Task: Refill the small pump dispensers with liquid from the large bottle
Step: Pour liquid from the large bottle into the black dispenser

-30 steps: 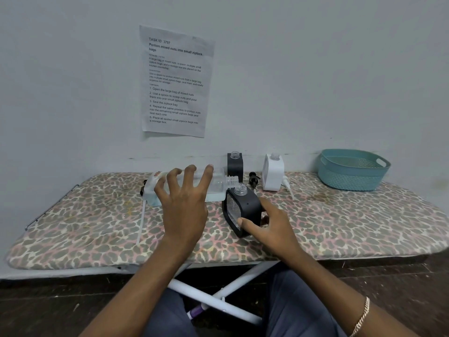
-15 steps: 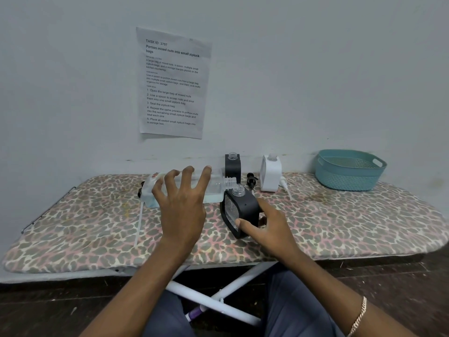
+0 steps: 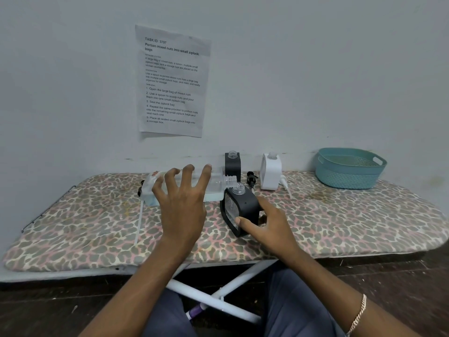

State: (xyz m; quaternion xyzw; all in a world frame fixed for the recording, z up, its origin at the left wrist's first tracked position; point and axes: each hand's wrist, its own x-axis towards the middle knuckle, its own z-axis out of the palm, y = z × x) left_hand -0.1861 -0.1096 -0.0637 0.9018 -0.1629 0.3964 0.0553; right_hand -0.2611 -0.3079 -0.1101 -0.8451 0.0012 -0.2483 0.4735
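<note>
So the large bottle (image 3: 216, 188) is lying on its side just above the worktop (image 3: 85, 227), middle of the frame. The left hand (image 3: 182, 203) comes over the top of it, fingers spread and curled down around the clear body, gripping it. The threaded neck points right and sits right at the open mouth of a black dispenser (image 3: 243, 207); can't tell if they actually touch.

That dispenser is tipped over toward the bottle. The right hand (image 3: 269, 222) holds it, thumb on the front face and the other fingers wrapped round the back.

Behind them, against the wall, are a second black dispenser (image 3: 232, 164) and a white dispenser (image 3: 271, 171), both upright with the pumps off. A black pump head (image 3: 251, 178) lies between those two.

There's a teal basket (image 3: 349, 169) on the right end of the worktop, and a printed sheet (image 3: 172, 81) is stuck on the wall in the upper middle. A thin white tube (image 3: 138, 222) lies on the leopard-print cover, left of the left hand.
</note>
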